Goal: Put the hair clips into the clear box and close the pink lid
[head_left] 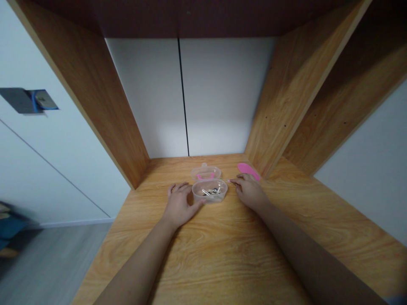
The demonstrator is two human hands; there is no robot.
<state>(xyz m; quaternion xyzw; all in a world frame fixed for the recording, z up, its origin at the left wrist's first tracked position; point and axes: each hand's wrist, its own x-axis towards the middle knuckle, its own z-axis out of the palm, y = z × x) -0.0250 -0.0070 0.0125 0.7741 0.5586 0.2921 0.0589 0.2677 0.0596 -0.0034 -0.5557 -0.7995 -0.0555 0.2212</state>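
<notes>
A small clear plastic box (210,199) sits on the wooden desktop with its lid (196,173) hinged back behind it. The lid carries a pink handle (206,176). Several small silver and dark metal pieces (212,192) lie inside the box, too small to name. My left hand (181,206) rests at the box's left side, fingers spread, thumb by its front. Just right of the box, my right hand (251,191) pinches a small thin light-coloured piece (228,181) between thumb and forefinger. Behind that hand lies a flat pink oval (248,170), partly covered by it.
Upright wooden panels (273,106) stand on the right, and another wooden panel (92,97) on the left. A white back panel (219,97) closes the space behind the box. A dark shelf (190,19) hangs overhead. An open wall socket (44,99) shows at far left.
</notes>
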